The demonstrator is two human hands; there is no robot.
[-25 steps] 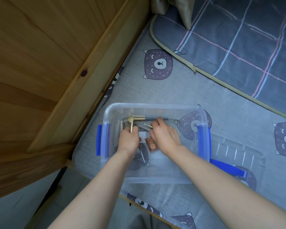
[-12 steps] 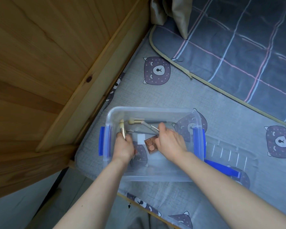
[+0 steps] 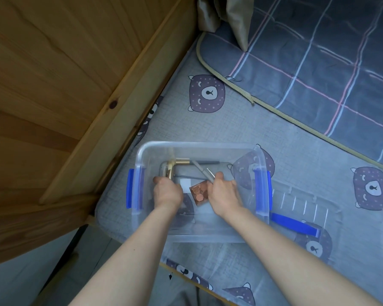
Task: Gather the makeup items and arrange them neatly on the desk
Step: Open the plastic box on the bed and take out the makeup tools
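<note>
Left hand: the left hand is inside the bin, fingers curled tight round a gold-ferruled makeup brush held upright; its bristle end is blurred.
Right hand: the right hand pinches 2 thin silver-grey handles that slant up and left from its fingertips.
Task items: all lie in or over the clear plastic storage bin, which stands on the bed.
Loose in bin: 1 second gold-ferruled brush with a dark handle along the far wall, 1 thin dark stick below it, and 1 copper-coloured flat palette between the 2 hands.
In the way: both forearms cross the bin's near wall; the left hand hides its brush's lower handle, and the right hand hides the ends of what it pinches.
Bin fittings: 2 blue latches, 1 on the left side and 1 on the right.
Lid: 1 clear lid with a blue handle lies flat, touching the bin's right side.
Bedding: grey bear-print sheet under the bin; dark plaid quilt well beyond it; beige cloth at the top edge.
Left side: slanted wooden bed panel just beside the bin.
</note>
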